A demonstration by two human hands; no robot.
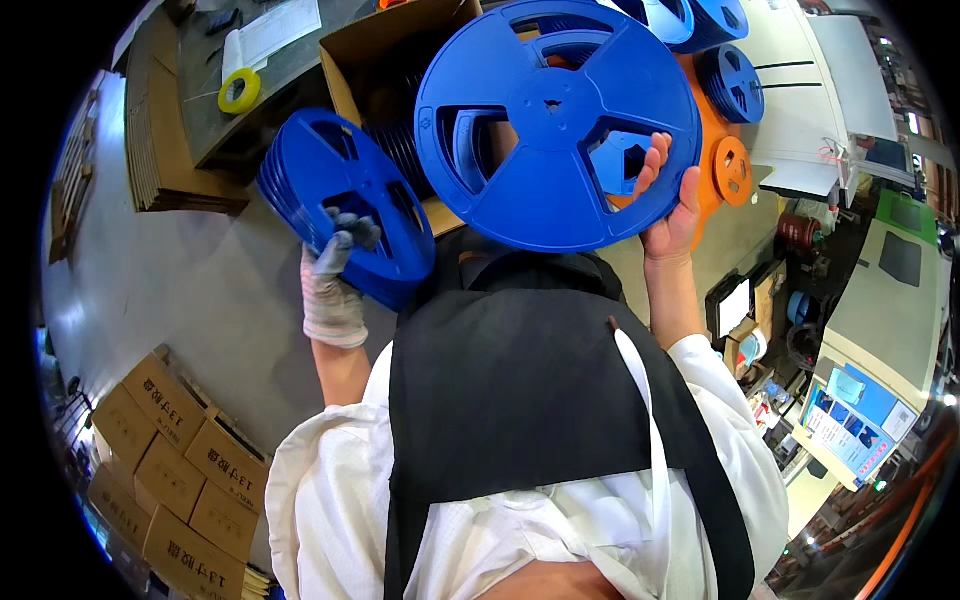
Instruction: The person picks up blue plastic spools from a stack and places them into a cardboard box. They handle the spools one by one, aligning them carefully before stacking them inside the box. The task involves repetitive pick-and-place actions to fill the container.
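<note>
The gloved left hand [335,285] grips a stack of blue reels [340,205], while the bare right hand [668,205] grasps a single large blue reel [555,120] above an open cardboard box [365,50].

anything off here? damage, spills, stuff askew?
Nothing broken or spilled. One mismatch: the left hand wears a grey glove and grips a stack of blue reels, while the right hand is bare, holding a single blue reel over the open cardboard box.
</note>
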